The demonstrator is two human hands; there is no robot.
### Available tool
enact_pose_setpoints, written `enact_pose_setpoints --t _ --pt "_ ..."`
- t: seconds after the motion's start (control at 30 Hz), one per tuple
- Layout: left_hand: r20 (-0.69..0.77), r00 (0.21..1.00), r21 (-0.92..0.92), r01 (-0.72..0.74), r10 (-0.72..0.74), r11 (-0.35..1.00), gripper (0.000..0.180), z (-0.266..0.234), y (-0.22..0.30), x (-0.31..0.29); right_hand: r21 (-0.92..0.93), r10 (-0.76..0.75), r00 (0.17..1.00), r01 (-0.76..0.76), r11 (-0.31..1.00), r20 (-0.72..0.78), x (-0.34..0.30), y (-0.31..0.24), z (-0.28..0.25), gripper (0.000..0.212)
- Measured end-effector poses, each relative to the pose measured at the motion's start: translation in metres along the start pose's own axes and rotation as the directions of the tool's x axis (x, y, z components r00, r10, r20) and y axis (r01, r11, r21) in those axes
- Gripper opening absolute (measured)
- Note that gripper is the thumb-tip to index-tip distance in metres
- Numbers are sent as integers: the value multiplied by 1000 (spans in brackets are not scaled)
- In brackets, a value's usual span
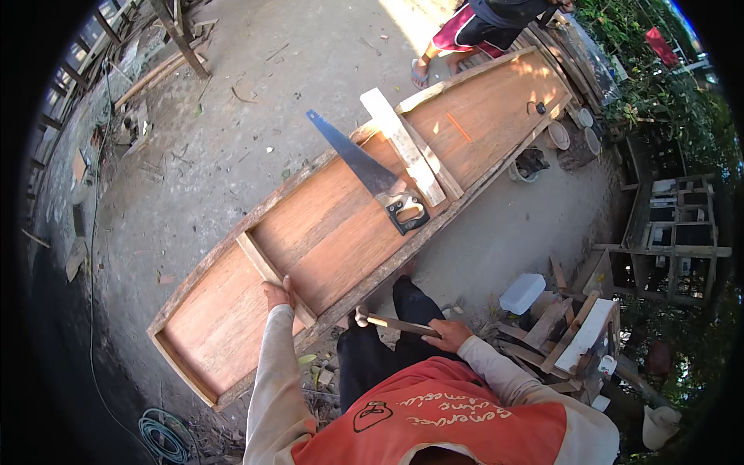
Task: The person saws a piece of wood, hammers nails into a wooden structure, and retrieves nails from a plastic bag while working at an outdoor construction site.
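A long, shallow wooden frame with a plywood panel (325, 248) lies slantwise before me, its far end at the upper right. My left hand (279, 294) is closed on a wooden crosspiece (260, 260) that spans the frame near its left end. In my right hand (449, 335) is a hammer (403, 325), gripped by its wooden handle, its head beside the frame's near edge and in front of my legs. A handsaw (360, 167) with a black handle rests across the panel. Beside the saw lies a pale wooden board (403, 147), next to another crosspiece (434, 159).
An orange pencil-like stick (459, 128) and a small dark roll (536, 108) lie on the panel. Another person (480, 31) stands beyond the far edge. Scrap wood (550, 329) and a white box (522, 294) are at my right; a coiled hose (163, 435) is at the lower left.
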State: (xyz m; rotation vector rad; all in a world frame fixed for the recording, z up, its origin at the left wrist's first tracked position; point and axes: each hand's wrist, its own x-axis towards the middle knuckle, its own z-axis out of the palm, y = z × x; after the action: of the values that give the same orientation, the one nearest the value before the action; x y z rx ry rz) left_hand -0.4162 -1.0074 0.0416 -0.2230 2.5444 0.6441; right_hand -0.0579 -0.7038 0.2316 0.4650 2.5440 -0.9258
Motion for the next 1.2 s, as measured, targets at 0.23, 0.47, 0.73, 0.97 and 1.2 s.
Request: enact_pose_setpoints --t 0.23,0.47,0.73,0.97,1.2 --pt "-360 921 63 180 -146 982 91 11 99 -103 379 688 725 -648 661 39 -123 214 -55 56" --pt "-180 981 323 -15 77 946 71 170 352 -306 403 920 368 -869 288 135 -246 470 5 66" --pt "226 766 225 -642 601 733 39 300 594 -365 648 602 298 -552 -525 741 -314 561 -103 19" --pt "92 848 69 -528 522 847 48 352 774 -323 724 692 410 -648 -238 594 -270 583 -246 34" --pt "139 912 99 -400 386 911 53 391 890 -286 771 760 461 -632 -81 458 -202 650 -348 36"
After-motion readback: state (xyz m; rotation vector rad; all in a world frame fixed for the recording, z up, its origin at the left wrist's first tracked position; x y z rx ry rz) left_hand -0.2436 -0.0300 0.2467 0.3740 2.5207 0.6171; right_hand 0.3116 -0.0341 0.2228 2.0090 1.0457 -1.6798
